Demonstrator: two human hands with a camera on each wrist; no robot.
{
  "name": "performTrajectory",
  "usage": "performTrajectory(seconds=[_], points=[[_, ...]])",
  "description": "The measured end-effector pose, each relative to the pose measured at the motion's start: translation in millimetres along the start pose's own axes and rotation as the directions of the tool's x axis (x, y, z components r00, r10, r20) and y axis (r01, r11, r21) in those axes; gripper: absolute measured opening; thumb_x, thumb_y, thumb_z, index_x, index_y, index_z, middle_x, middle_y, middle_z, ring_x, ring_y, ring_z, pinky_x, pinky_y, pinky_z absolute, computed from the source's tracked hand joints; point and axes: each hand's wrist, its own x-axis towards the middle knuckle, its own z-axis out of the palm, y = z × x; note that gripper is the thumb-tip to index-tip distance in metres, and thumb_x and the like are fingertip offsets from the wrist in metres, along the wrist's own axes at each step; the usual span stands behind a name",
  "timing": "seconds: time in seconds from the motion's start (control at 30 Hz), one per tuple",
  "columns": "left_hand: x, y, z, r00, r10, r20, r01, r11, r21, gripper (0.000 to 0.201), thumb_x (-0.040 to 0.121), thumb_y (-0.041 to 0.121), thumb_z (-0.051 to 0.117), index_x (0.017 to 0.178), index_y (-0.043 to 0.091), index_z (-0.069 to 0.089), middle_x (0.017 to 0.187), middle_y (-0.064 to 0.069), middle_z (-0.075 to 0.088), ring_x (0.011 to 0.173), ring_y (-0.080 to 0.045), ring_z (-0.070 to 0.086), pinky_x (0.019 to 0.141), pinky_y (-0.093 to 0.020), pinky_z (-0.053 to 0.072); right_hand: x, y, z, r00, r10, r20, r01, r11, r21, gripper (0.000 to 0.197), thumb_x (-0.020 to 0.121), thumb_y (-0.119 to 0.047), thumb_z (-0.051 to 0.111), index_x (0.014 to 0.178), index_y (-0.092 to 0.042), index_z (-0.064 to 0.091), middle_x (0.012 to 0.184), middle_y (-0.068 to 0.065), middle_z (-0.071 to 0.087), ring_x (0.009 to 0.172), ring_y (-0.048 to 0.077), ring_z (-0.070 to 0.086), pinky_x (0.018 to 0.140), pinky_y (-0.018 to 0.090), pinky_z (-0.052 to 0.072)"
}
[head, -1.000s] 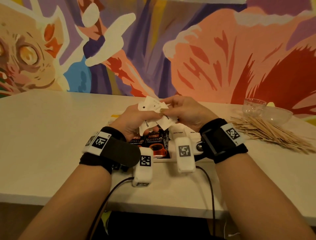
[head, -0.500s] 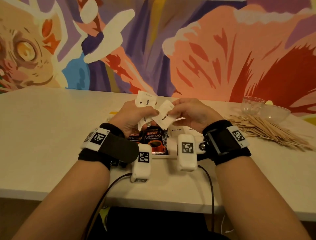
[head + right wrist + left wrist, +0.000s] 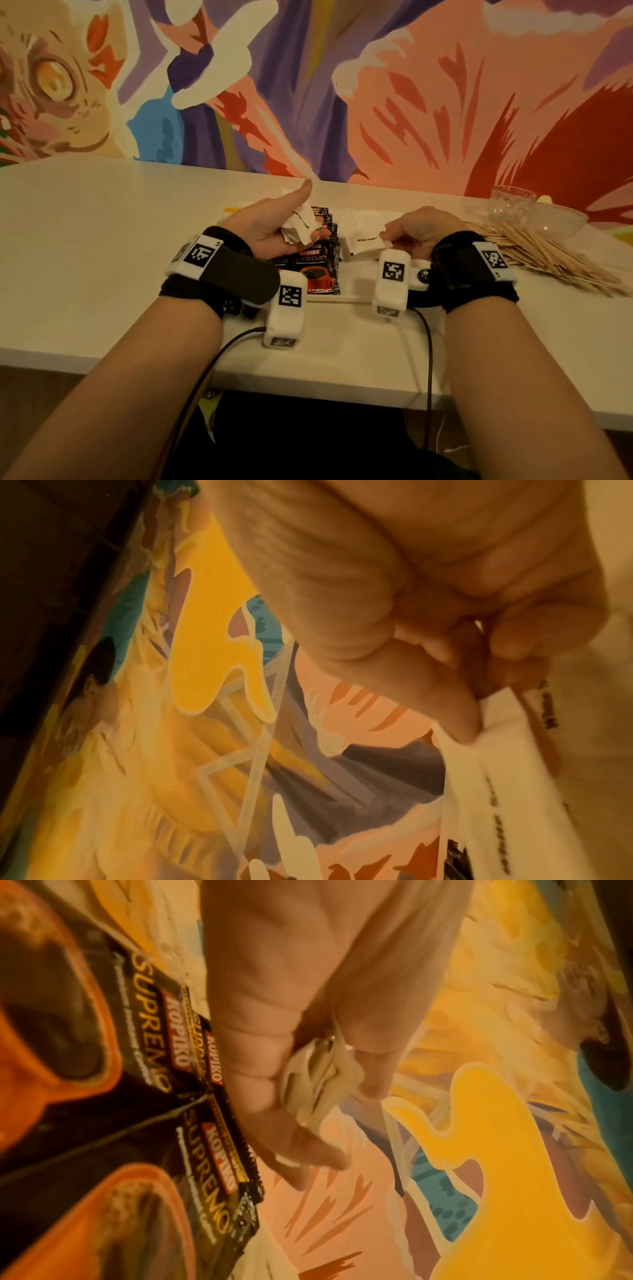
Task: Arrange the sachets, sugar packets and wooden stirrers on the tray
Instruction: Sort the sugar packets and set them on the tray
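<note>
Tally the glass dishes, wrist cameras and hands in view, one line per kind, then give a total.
Glass dishes: 2
Wrist cameras: 2
Hands: 2 (left hand grips sugar packets; right hand pinches one packet)
Total: 6

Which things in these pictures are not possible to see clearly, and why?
- Tray: head view, only a pale front edge shows; hands and wrist cameras cover the rest.
- Sugar packets in the left hand: bunched, so their number is unclear.
- Coffee sachets: overlapped, count unclear.
- Right wrist view: packet blurred, print unreadable.
- Wooden stirrers: too fine to count.
</note>
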Motion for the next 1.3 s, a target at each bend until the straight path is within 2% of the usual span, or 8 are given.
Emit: performTrajectory(seconds=[0.17,0.43,0.53,0.73,0.87,1.0,1.13,1.3], points=[[-3.7,3.5,-2.5,0.997,-0.042,0.059,0.047,0.995,-0.089,0.009,0.092,0.004,0.047,0.101,0.003,0.047,0.108,-0.024,0.053,0.087,-0.034,0.063,0.057,-0.029,0.057,1.8,-0.2,0.7,1.0,0.004,-0.022,-0.007,0.99,-0.144,0.019,0.08,0.008,0.064,0.099,0.01,0.062,0.094,0.021,0.066,0.093,0.03,0.061,0.096,0.045,0.049],[-2.8,0.6,-2.0,0.976,0.036,0.215,-0.011,0.993,-0.115,0.044,0.089,-0.013,0.03,0.129,0.002,0.038,0.12,-0.027,0.055,0.092,-0.041,0.064,0.072,-0.045,0.057,-1.1,1.6,2.3,0.999,-0.042,0.017,0.044,0.993,-0.112,0.012,0.073,0.007,0.072,0.079,0.007,0.062,0.102,0.024,0.066,0.108,0.034,0.062,0.097,0.042,0.049],[-2.2,-0.4,-1.7,0.963,0.096,0.25,-0.091,0.995,-0.033,0.046,0.089,-0.016,0.034,0.129,0.004,0.043,0.123,-0.025,0.057,0.093,-0.038,0.067,0.077,-0.046,0.057,0.7,2.8,1.8,0.998,-0.045,0.034,0.049,0.989,-0.14,0.022,0.076,0.0,0.073,0.094,0.01,0.064,0.11,0.025,0.066,0.101,0.029,0.064,0.101,0.04,0.045],[-3.1,-2.6,-1.5,0.957,0.174,0.23,-0.191,0.98,0.057,0.042,0.087,-0.015,0.046,0.119,0.01,0.051,0.114,-0.018,0.065,0.099,-0.032,0.067,0.075,-0.04,0.058,-7.6,-0.5,2.6,0.991,-0.121,0.053,0.124,0.991,-0.049,0.006,0.087,-0.007,0.063,0.084,-0.002,0.061,0.075,0.012,0.06,0.053,0.015,0.047,0.052,0.024,0.042],[-6.5,-1.4,-1.0,0.969,0.19,0.158,-0.208,0.972,0.105,0.037,0.083,-0.013,0.055,0.108,0.014,0.057,0.098,-0.008,0.07,0.079,-0.02,0.071,0.056,-0.03,0.059,-21.5,-7.6,8.3,0.918,-0.33,0.221,0.323,0.944,0.07,0.017,0.088,-0.027,0.062,0.091,-0.01,0.062,0.079,0.006,0.062,0.055,0.012,0.05,0.049,0.021,0.044],[-7.3,-1.8,-1.5,0.974,0.19,0.124,-0.212,0.956,0.202,0.029,0.084,-0.001,0.061,0.105,0.019,0.059,0.097,-0.004,0.069,0.082,-0.018,0.069,0.051,-0.023,0.056,-31.7,-9.0,20.2,0.81,-0.379,0.449,0.392,0.917,0.067,0.015,0.082,-0.004,0.066,0.094,-0.008,0.058,0.07,0.006,0.064,0.053,0.012,0.06,0.05,0.02,0.05],[-7.8,-1.9,1.8,0.974,0.209,0.082,-0.22,0.964,0.147,0.016,0.093,0.022,0.054,0.109,0.021,0.058,0.094,-0.004,0.071,0.075,-0.016,0.071,0.048,-0.024,0.055,-30.1,-8.7,22.6,0.829,-0.39,0.401,0.387,0.917,0.091,0.017,0.079,0.01,0.063,0.084,-0.004,0.057,0.062,0.009,0.063,0.047,0.012,0.06,0.048,0.019,0.052],[-9.1,-0.3,1.3,0.965,0.247,0.093,-0.256,0.962,0.098,0.017,0.092,0.011,0.056,0.107,0.019,0.058,0.096,-0.005,0.071,0.077,-0.016,0.071,0.05,-0.024,0.056,-26.2,-9.2,19.7,0.844,-0.406,0.349,0.353,0.912,0.207,0.015,0.082,0.005,0.062,0.073,-0.006,0.058,0.056,0.004,0.064,0.053,0.013,0.063,0.051,0.022,0.055]])
